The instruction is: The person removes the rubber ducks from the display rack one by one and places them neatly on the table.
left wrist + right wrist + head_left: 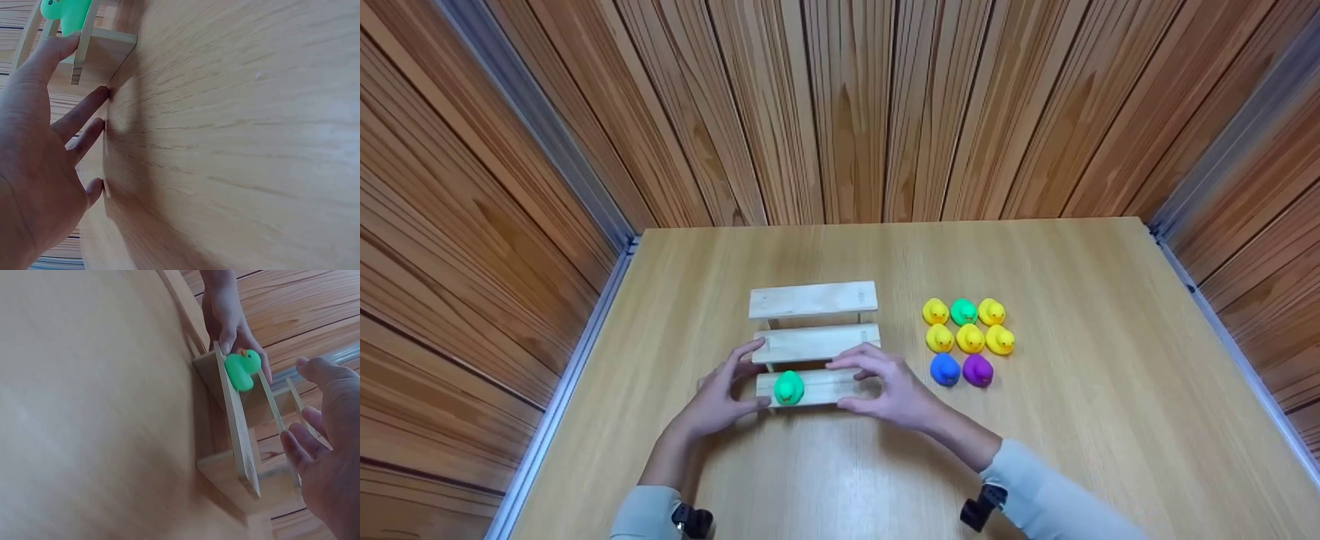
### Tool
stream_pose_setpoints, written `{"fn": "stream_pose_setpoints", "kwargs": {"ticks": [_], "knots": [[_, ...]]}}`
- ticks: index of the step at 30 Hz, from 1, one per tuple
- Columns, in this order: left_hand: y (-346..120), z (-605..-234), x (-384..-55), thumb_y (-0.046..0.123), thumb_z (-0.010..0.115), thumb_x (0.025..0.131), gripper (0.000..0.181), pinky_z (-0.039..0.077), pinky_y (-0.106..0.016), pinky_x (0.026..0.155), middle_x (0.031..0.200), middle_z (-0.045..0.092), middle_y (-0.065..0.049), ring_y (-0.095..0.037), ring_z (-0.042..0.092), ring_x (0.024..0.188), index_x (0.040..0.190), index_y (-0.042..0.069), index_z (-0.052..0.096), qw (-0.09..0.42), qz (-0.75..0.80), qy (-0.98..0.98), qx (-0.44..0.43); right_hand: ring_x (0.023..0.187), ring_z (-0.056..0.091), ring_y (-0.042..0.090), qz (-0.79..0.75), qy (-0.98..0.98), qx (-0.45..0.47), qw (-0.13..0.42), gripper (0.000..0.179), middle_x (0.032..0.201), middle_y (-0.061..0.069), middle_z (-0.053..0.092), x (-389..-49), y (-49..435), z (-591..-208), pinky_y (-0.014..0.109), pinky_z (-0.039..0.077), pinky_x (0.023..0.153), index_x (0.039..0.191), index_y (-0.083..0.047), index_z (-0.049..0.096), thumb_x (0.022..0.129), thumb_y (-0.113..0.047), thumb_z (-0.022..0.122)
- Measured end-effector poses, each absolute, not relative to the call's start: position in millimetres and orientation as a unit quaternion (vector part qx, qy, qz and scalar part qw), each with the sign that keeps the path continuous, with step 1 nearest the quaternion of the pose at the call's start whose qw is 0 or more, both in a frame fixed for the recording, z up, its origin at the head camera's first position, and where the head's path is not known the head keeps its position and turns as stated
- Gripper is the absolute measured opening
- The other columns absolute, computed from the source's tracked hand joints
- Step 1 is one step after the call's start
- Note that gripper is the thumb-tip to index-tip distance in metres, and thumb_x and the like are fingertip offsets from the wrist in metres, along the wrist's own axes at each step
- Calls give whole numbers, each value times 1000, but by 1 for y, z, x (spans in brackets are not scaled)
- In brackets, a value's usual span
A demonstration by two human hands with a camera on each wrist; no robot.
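Observation:
A small stepped wooden rack (814,301) has three plank shelves, one behind and above another. One green rubber duck (788,388) sits near the left end of its lowest shelf. My left hand (721,401) grips the rack's left end. Its thumb lies on the lowest shelf's front edge and its index finger reaches the middle shelf, while the other fingers (84,121) spread down beside the rack. Around the right end is my right hand (892,390), fingers apart and loosely bent; nothing is held in it. Its fingertips (289,441) lie close to the shelf edges; contact is unclear.
Right of the rack, several rubber ducks stand in rows: yellow ducks (970,339), another green duck (964,311), a blue duck (945,370) and a purple duck (978,370). Wood-panelled walls (855,112) border the wooden table (1080,420).

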State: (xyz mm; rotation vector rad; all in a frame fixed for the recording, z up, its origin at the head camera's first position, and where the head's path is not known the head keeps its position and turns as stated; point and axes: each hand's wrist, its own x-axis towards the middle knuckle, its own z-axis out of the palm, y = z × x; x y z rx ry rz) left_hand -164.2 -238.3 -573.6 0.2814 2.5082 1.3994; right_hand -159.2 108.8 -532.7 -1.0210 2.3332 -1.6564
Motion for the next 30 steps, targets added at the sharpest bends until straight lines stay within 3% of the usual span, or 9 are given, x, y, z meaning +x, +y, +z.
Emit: {"fn": "stream_pose_setpoints", "kwargs": {"ticks": [10,17,21,30], "knots": [[-238,-574,-164,28,89,98,94,5,-76,131,167,62,-15,-42,53,162,171,46,34,133,481,862,90,135,69,40,-541,765,-342,78,47,143,18,70,-157,84,-540,53,65,110,142,-3,73,97,-8,87],[-240,-576,-164,20,89,98,95,24,-79,136,170,57,-17,-43,55,160,173,36,34,127,499,850,113,138,67,39,-531,773,-338,80,53,146,14,68,-160,67,-544,45,61,116,147,-9,71,99,-19,89],[-240,-576,-164,23,89,98,94,20,-82,136,169,59,-15,-42,55,161,173,39,34,132,496,851,112,137,67,38,-530,773,-341,79,54,145,14,69,-162,59,-547,42,58,118,148,-8,70,99,-17,88],[-239,-576,-165,22,88,99,94,15,-81,137,169,59,-16,-42,54,162,173,39,33,133,504,846,113,136,67,35,-534,768,-341,92,55,147,15,67,-164,46,-556,48,60,118,151,-9,68,99,-12,86]]}}
